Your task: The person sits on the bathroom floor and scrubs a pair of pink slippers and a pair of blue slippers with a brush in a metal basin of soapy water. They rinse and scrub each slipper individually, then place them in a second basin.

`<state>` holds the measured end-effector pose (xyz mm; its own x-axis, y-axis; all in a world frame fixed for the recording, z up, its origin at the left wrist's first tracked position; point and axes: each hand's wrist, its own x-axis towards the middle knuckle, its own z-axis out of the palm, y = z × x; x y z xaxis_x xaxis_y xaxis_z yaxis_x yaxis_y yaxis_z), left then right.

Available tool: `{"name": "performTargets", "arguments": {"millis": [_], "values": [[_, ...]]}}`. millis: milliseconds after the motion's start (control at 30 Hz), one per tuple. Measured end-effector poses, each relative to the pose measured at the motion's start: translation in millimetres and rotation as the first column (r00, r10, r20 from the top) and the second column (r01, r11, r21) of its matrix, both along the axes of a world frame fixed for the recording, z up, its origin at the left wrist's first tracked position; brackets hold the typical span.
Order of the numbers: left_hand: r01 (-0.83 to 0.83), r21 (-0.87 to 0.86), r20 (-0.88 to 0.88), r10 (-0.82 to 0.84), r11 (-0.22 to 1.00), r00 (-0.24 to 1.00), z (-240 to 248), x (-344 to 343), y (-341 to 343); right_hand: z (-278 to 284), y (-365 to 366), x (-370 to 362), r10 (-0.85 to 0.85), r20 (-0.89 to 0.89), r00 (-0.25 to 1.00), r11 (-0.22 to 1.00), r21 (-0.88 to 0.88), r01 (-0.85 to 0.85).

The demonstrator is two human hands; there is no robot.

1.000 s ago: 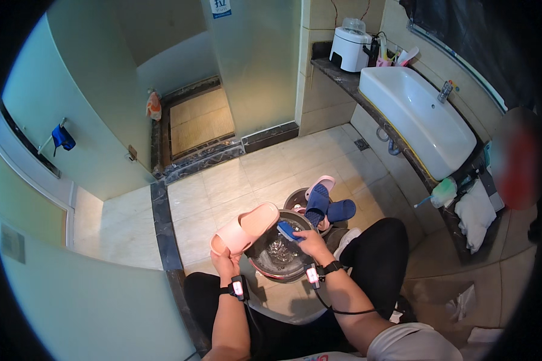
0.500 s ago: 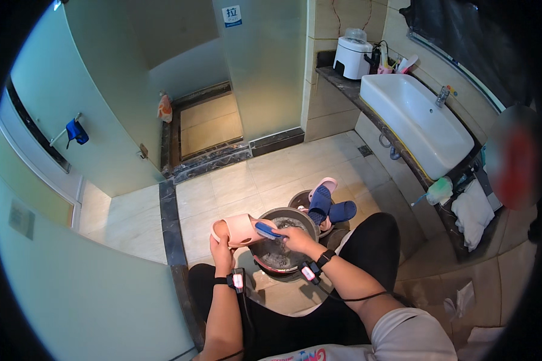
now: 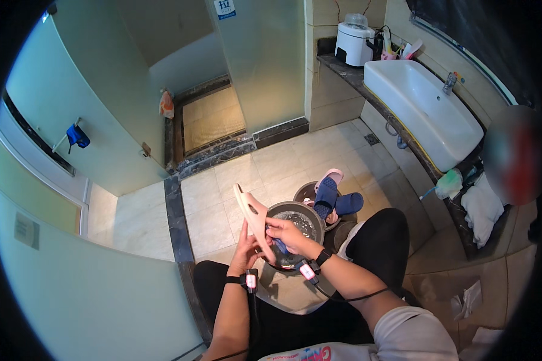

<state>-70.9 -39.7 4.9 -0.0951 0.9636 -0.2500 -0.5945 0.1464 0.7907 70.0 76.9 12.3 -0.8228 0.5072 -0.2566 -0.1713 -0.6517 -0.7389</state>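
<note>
Two hands of ours come close together over the near left rim of a grey basin of water. Our left hand is clamped on the lower part of a pink slipper, which stands tilted on its side, its upper end leaning out past the basin's left edge above the pale floor tiles. Our right hand is clamped on a blue brush at the slipper's right side; our fingers hide much of it, so we cannot tell where its bristles touch. Just behind, a second basin crowds the far right edge, blue slippers jutting over its rim. Leftward, the tiles run to a dark stone strip, leaving us elbow room there. Our right knee borders the basins, and the white sink stands well apart.
</note>
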Motion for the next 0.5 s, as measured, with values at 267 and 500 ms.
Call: {"name": "performTargets", "arguments": {"millis": [267,500], "values": [[-0.228,-0.071,0.264,0.239,0.971,0.935,-43.6,4.1,9.7,-17.0,-31.2,-0.9,-0.157,0.253,0.955,0.636,0.765,-0.098],[-0.063,-0.179,0.405,0.132,0.982,0.905,-40.2,15.4,17.6,-7.9,-22.3,5.3,-0.393,0.619,0.68,0.384,0.782,-0.49]]}}
